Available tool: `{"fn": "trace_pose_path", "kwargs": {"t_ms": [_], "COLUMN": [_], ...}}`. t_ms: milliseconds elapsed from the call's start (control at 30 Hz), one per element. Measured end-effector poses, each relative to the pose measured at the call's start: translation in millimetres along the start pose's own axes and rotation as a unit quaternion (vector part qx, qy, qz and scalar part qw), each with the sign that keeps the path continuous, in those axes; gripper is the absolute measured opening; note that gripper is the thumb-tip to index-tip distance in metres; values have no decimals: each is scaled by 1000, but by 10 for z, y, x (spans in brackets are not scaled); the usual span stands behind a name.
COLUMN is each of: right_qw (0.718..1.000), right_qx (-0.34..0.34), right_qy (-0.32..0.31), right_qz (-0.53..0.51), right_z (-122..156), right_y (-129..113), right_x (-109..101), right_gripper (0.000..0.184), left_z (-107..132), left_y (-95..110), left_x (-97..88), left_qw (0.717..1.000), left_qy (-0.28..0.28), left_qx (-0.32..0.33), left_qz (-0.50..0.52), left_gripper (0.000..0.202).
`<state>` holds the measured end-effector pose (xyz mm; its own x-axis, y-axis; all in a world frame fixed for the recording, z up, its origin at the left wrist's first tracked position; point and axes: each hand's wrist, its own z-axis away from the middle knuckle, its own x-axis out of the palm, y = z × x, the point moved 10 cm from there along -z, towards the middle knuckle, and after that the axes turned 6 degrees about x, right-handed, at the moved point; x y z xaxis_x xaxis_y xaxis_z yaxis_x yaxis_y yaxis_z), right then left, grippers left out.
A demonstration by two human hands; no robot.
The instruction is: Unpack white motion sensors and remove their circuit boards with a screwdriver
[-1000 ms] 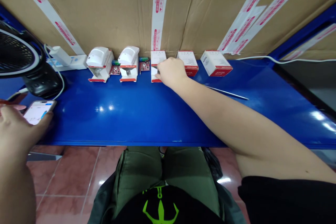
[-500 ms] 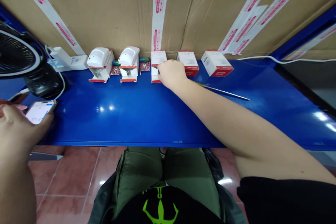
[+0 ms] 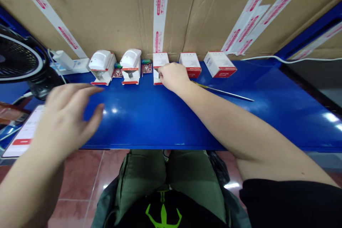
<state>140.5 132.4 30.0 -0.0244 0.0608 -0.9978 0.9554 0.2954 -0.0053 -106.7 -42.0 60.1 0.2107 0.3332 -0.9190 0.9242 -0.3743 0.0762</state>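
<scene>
My left hand [image 3: 68,117] hangs over the left of the blue table, blurred, fingers apart and holding nothing. Beside and partly behind it lies a phone [image 3: 22,135] with a lit screen. At the back, the curled fingers of my right hand [image 3: 175,76] grip the open front of a small white-and-red box [image 3: 160,57]; the fingertips are partly hidden. Left of it stand two open boxes, each topped by a white rounded detector housing [image 3: 130,58] [image 3: 100,60]. Red circuit boards [image 3: 146,68] and green batteries [image 3: 146,61] sit between the boxes.
Two closed boxes [image 3: 220,65] [image 3: 190,65] stand to the right. A screwdriver [image 3: 227,93] lies in front of them, partly under my right forearm. A black fan [image 3: 20,60], a power strip [image 3: 80,66] and cables occupy the left. Cardboard [image 3: 112,10] backs the table.
My left hand has let go of the phone at the far left and moved right, its fingers now apart. My right hand stays at the same box.
</scene>
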Motion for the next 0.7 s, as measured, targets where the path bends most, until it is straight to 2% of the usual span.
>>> {"fn": "trace_pose_path", "kwargs": {"t_ms": [33,67,100,167,267,333,400,567,700], "right_qw": [1000,1000,1000,1000,999,1000,999,994,988], "right_qx": [-3,-5,-7,-16,-27,-27,-38,-108,-149], "right_qy": [-1,0,2,10,13,0,-11,-4,-15], "right_qz": [-6,-10,-14,-16,-10,-10,-12,1,26], "right_z": [9,17,25,42,69,82,98,182,370], "right_y": [0,0,-1,-18,-48,-57,-92,-239,-290], "right_x": [4,8,11,7,15,43,62,16,12], "right_gripper": [48,48,47,47,51,51,49,42,42], "left_z": [-287,-557,-813,-1288,-1789,-1962,-2048,-2124,-2144], "left_y": [345,642,850,1027,1008,927,859,845,856], "left_x": [41,143,249,561,1018,1215,1297,1311,1301], "left_qw": [997,990,983,977,977,978,979,978,976], "left_qy": [4,-8,-12,-50,-115,-148,-159,-165,-180], "left_qx": [72,140,184,206,180,149,126,122,109], "left_qz": [-9,-3,6,18,15,1,-18,-41,-53], "left_gripper": [47,44,48,57,67,64,58,47,48]}}
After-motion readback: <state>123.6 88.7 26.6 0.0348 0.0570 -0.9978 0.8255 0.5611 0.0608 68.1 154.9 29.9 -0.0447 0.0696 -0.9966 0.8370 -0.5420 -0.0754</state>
